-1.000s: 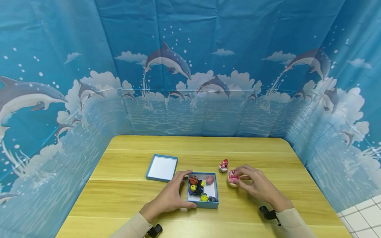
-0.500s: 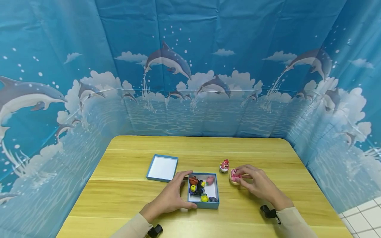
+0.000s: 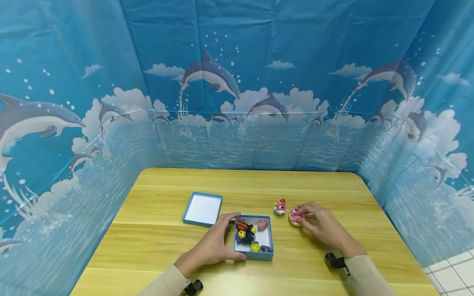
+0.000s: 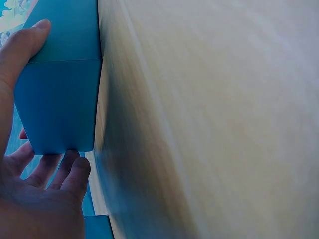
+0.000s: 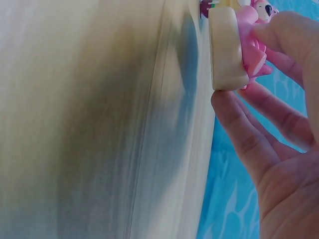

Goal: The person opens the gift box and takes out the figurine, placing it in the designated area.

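My left hand (image 3: 209, 242) grips a small blue open-topped box (image 3: 258, 255), thumb on its near side and fingers at its far side. Several small toy figures (image 3: 249, 234) lie jumbled inside it, yellow, black, brown, pink and grey. In the left wrist view the box (image 4: 62, 104) sits between thumb and fingertips. To the right of the box, my right hand (image 3: 322, 224) pinches a pink toy figure (image 3: 295, 214) on a round cream base. The right wrist view shows this base (image 5: 227, 50) close over the table, with a fingertip at its edge.
A second toy figure (image 3: 280, 206), pink with a red top and white base, stands just left of the pinched one. The blue box lid (image 3: 203, 209), white inside, lies behind my left hand. A dolphin-print curtain (image 3: 237, 139) surrounds the wooden table (image 3: 166, 179).
My right hand and the pink toy figure have shifted slightly right and away from me. My left hand stays on the box.
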The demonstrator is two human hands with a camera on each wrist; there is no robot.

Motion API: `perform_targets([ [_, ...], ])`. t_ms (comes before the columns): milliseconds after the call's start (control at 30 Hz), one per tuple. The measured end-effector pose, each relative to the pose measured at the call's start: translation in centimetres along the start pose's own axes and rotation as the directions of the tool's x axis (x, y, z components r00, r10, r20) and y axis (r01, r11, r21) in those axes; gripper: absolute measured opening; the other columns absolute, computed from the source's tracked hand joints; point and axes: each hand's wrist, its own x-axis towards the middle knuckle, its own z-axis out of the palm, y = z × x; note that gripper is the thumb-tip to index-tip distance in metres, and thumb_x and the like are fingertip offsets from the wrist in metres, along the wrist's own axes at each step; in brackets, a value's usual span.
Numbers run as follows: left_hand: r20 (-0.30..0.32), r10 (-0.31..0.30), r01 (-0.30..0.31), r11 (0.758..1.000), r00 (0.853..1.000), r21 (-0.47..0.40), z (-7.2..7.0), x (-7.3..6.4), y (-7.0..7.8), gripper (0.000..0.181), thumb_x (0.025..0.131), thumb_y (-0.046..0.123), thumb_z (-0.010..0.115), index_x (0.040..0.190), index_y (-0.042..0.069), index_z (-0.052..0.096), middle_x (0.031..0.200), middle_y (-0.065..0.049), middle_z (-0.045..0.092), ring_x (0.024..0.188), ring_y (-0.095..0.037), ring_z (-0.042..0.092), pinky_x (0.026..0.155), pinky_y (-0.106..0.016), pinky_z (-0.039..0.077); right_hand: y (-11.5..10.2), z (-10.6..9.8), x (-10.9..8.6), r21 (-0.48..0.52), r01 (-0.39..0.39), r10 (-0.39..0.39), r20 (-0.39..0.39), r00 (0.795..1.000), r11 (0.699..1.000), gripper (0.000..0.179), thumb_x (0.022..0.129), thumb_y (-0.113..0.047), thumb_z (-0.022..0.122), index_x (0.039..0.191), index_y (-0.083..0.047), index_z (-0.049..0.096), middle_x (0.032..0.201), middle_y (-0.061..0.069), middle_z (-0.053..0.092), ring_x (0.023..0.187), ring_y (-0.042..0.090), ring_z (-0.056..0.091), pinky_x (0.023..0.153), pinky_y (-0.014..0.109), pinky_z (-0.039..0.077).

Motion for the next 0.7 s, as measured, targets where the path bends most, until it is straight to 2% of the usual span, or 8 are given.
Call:
perform_targets([
  [233,0.005,0.003,-0.003,1.0,1.0,-0.009,0.0,0.0,-0.2,0.128,0.081,0.062,0.105,0.183,0.028,0.035,0.177,0.0,0.046,0.159,-0.025,0.057,0.137,-0.054,0.05,0.6,0.0,0.6,-0.022,-0.023,0.022,-0.01,1.0,1.0,0.02,0.103,0.003,0.085,0.115,-0.012,0.081,0.133,0.016,0.081,0.117,0.038,0.083,0.096,0.046,0.073],
  [400,0.003,0.002,-0.002,1.0,1.0,-0.011,0.0,0.0,-0.3,0.127,0.08,0.061,0.106,0.182,0.032,0.035,0.177,0.001,0.047,0.159,-0.025,0.057,0.137,-0.054,0.05,0.8,0.1,1.0,-0.026,-0.032,0.031,-0.027,0.999,0.999,0.017,0.104,0.002,0.085,0.114,-0.011,0.082,0.131,0.018,0.081,0.118,0.039,0.082,0.097,0.049,0.072],
  [700,0.005,-0.002,0.002,1.0,1.0,-0.008,0.0,0.1,-0.3,0.128,0.08,0.061,0.106,0.182,0.03,0.035,0.177,0.001,0.046,0.158,-0.025,0.057,0.137,-0.055,0.05,1.1,0.4,1.7,-0.014,-0.084,0.084,0.0,0.996,0.996,0.016,0.105,0.002,0.083,0.118,-0.008,0.081,0.134,0.019,0.08,0.122,0.04,0.081,0.101,0.052,0.071],
])
